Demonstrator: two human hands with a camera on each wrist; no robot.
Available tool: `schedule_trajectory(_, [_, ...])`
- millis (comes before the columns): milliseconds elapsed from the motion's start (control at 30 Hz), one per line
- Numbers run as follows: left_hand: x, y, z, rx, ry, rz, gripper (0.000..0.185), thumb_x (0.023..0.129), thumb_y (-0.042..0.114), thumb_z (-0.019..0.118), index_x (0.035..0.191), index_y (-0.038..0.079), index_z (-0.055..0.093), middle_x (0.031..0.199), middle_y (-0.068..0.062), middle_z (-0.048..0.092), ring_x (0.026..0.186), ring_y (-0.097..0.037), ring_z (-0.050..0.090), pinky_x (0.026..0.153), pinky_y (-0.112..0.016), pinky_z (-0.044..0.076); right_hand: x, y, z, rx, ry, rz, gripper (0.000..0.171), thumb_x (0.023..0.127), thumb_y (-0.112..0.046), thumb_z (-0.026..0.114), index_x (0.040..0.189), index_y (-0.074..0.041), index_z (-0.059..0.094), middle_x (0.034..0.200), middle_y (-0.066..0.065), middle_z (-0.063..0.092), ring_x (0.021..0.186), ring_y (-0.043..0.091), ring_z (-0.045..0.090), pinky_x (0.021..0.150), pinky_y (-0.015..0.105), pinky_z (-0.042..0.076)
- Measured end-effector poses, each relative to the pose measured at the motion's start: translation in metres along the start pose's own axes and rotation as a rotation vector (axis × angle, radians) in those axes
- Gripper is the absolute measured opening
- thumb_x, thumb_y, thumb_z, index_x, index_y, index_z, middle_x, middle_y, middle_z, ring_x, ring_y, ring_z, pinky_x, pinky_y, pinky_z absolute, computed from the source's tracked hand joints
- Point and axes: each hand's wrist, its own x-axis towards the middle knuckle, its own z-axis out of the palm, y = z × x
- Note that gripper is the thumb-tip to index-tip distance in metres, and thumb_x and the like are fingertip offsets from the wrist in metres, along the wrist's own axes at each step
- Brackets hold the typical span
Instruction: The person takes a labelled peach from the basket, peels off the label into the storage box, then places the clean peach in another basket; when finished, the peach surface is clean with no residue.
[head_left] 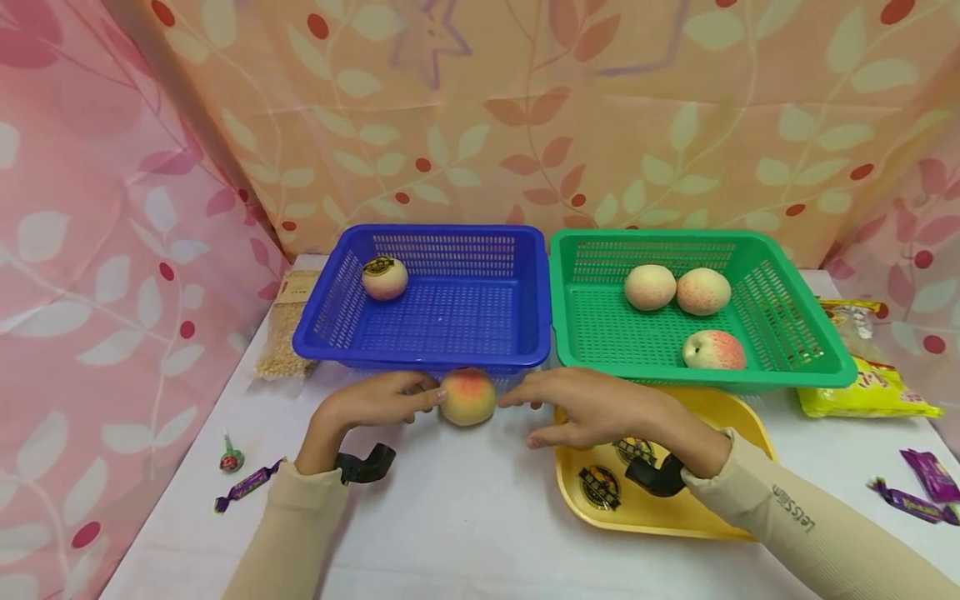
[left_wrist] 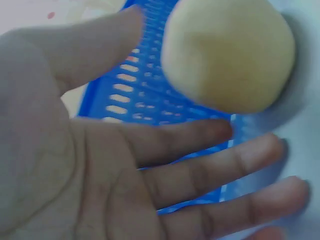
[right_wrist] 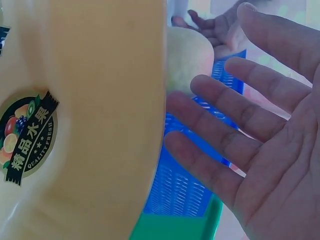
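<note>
Peach (head_left: 467, 397) sits on the white table (head_left: 450, 517), right up against the front wall of the blue basket (head_left: 431, 287), between both hands. Left hand (head_left: 375, 400) is on its left with fingers out fairly straight, fingertips touching or just about touching the fruit; the wrist view shows a flat open palm, nothing gripped. Right hand (head_left: 592, 408) is on the other side, fingers spread and relaxed, tips just short of the peach, hovering over the edge of a yellow tray (head_left: 742, 425) that has fruit stickers on it.

Blue basket has one peach with a sticker in its back left corner. Green basket (head_left: 701, 304) sits touching it on the right, with three more peaches inside. A bag of something pale lies left of the blue basket, a yellow snack bag (head_left: 870, 387) right of the green one, and wrapped candies are scattered near both table edges.
</note>
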Motion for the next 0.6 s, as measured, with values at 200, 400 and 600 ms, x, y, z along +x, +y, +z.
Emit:
schedule_trajectory(200, [0.013,-0.005,0.009,-0.063,0.044,-0.029,0.044,0.105,0.049,0.049,0.112,0.008,0.063,0.106,-0.014,0.064,0.086,-0.026,0.061,0.074,-0.037,0.053,0.000,-0.001,0.000,-0.001,-0.018,0.012,0.046,0.096,-0.028,0.072,0.140,-0.018,0.061,0.133,-0.003,0.066,0.108,0.012,0.067,0.093,0.037,0.057])
schedule_trajectory(400, [0.019,-0.005,0.015,-0.081,0.064,0.016,0.047,0.101,0.048,0.059,0.131,0.012,0.060,0.109,-0.010,0.064,0.087,-0.026,0.061,0.073,-0.038,0.056,0.000,-0.003,-0.001,0.013,-0.040,0.027,0.047,0.096,-0.030,0.071,0.140,-0.018,0.061,0.133,-0.004,0.067,0.109,0.014,0.067,0.093,0.037,0.057])
schedule_trajectory(600, [0.018,-0.005,0.015,-0.042,0.028,0.163,0.059,0.087,0.034,0.081,0.136,0.012,0.057,0.128,-0.008,0.062,0.108,-0.023,0.060,0.090,-0.040,0.054,-0.001,-0.002,-0.001,0.005,-0.030,0.020,0.045,0.096,-0.029,0.072,0.138,-0.015,0.063,0.132,-0.003,0.068,0.108,0.013,0.067,0.093,0.035,0.056])
